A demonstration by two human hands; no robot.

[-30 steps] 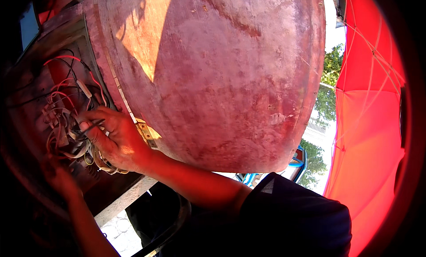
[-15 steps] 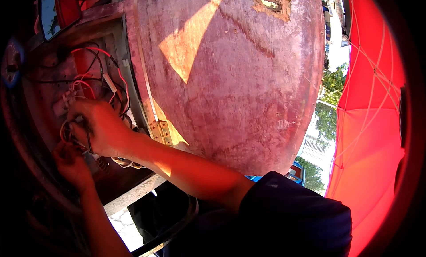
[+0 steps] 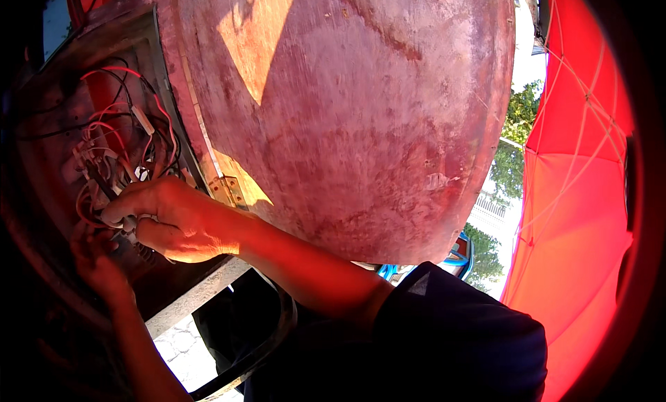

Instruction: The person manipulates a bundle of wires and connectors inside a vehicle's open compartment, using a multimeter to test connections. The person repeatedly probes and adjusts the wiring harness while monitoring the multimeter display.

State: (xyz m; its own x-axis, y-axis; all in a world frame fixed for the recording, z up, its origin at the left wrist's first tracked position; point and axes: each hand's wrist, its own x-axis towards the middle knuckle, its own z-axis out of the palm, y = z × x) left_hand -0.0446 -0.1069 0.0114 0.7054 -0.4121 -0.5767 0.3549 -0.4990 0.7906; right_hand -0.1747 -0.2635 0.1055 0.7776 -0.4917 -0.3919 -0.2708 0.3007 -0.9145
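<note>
Inside an open metal compartment at the left, a tangle of thin red, black and pale wires (image 3: pixel 104 135) runs over the back wall. My right hand (image 3: pixel 184 221) reaches in, thumb and fingers closed around a small greyish piece among the wires; its kind is hard to make out. Below it, in shade, my left hand (image 3: pixel 100 263) has its fingers curled at the lower end of a wire loop (image 3: pixel 84 206) and appears to pinch it. A white inline holder (image 3: pixel 143 120) hangs on the wiring above my right hand. A dark coil (image 3: pixel 146 253) shows under that hand.
A large, worn reddish panel (image 3: pixel 361 124), hinged (image 3: pixel 227 192) beside the compartment, fills the middle. The compartment's pale lower edge (image 3: pixel 198 296) lies under my right forearm. A dark curved tube (image 3: pixel 281 326) is near my body. Red fabric with cords (image 3: pixel 576 194) hangs at the right.
My right hand has drawn down from the upper wires, uncovering more of them. My left hand stays low by the wire loop. The whole view has shifted, with the compartment now farther left.
</note>
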